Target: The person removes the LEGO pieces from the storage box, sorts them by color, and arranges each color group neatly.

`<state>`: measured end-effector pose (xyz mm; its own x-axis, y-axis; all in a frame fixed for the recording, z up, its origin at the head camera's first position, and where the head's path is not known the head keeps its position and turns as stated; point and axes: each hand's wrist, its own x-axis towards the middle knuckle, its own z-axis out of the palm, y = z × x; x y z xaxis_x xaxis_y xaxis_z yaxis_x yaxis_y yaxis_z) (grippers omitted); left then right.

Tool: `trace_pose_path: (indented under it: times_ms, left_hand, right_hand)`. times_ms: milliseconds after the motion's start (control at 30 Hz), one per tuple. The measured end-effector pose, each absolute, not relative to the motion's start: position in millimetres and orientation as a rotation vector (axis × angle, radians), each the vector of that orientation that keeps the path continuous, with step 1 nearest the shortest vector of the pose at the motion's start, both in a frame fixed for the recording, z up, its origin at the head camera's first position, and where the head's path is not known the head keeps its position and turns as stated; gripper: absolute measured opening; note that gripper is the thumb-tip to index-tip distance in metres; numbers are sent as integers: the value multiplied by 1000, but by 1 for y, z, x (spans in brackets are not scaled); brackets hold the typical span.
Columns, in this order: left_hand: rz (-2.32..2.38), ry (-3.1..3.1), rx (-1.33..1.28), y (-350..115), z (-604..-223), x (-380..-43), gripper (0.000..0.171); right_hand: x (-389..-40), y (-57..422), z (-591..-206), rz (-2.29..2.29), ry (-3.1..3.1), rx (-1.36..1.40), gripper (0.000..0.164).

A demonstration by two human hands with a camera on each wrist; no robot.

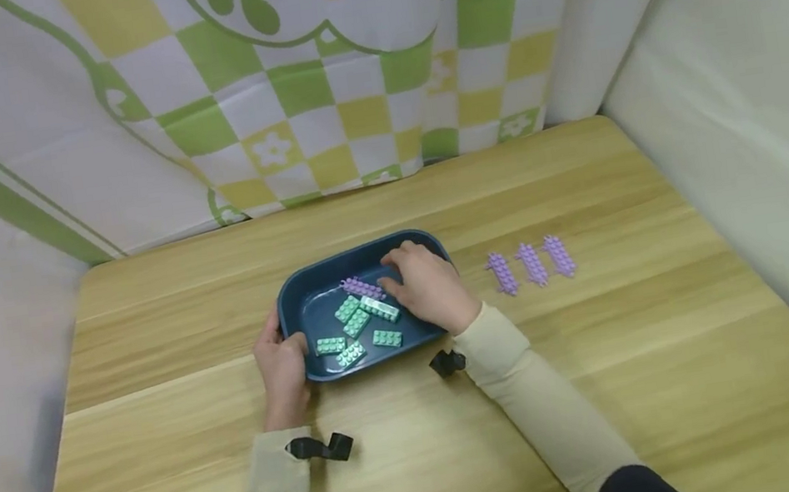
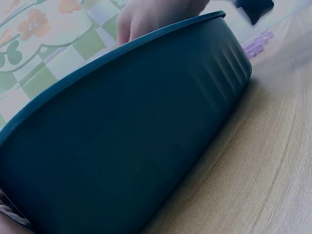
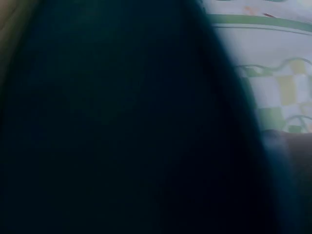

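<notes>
A dark blue tray point(image 1: 336, 372) stands on the wooden table. Its left end is in the grip of my left hand point(image 1: 283, 367), thumb over the rim. Over the tray's right part hangs my right hand point(image 1: 431, 287), thumb and fingers apart, with no piece visible between them. Just left of its fingertips lies a purple building-block piece point(image 1: 362, 287) with pegs at its ends. Several green building bricks point(image 1: 356, 323) lie around the tray floor. In the left wrist view the tray's side wall point(image 2: 122, 122) hides the contents. The right wrist view is mostly dark and blurred.
Three purple block pieces point(image 1: 532, 264) lie in a row on the table point(image 1: 648, 328) right of the tray. A checked curtain point(image 1: 358, 91) hangs along the back edge, and pale cloth walls point(image 1: 747, 112) stand at both sides.
</notes>
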<state>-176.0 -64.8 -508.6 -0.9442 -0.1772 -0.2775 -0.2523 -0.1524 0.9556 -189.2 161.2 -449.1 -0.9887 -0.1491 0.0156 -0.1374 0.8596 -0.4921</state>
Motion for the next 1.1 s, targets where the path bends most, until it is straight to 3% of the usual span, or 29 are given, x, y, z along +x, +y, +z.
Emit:
trace_pose_path:
  times_ms: [567,733,867,1100]
  left_hand:
    - [2257,2012,-504,-56,-508,-179,84]
    - [2248,2024,-509,-55,-506,-178,84]
    - [2233,2036,-534,-57,-506,-177,85]
    - [2235,2036,-554,-62,-508,-174,85]
  right_hand:
    - [-203,142,-460,-382,2944,-374,33]
    - [-203,142,-462,-340,2941,-354,21]
    - [-203,140,-463,-324,2930,-355,32]
    - [-202,134,-462,-244,2945,-399,18]
